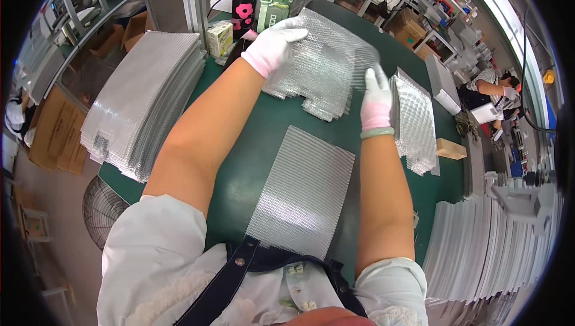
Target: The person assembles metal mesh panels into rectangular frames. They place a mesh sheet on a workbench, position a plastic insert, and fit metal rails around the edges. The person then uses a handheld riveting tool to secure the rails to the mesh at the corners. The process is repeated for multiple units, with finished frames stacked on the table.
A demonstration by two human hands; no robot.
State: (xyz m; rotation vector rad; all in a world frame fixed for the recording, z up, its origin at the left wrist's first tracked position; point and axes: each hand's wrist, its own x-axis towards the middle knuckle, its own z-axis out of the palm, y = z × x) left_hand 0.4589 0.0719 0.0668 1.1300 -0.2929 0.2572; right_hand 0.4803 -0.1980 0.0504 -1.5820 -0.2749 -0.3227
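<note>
Just beyond the middle of the green table, several silver mesh sheets (326, 65) with notched near edges lie overlapping. My left hand (272, 47), in a white and pink glove, is closed on the top left edge of a mesh sheet there. My right hand (377, 98), gloved alike, is at the right edge of these sheets; its fingertips are smeared by motion, so its grip is unclear. Closer to my body lies a single flat mesh sheet (304, 188), its near end against my apron.
A tall stack of mesh sheets (144, 92) stands at the left, a smaller stack (414, 122) at the right beside a wooden block (451, 149). A black bottle (244, 2), a green bottle (277, 5) and a small box (220, 38) stand at the back. A co-worker (488, 89) sits far right.
</note>
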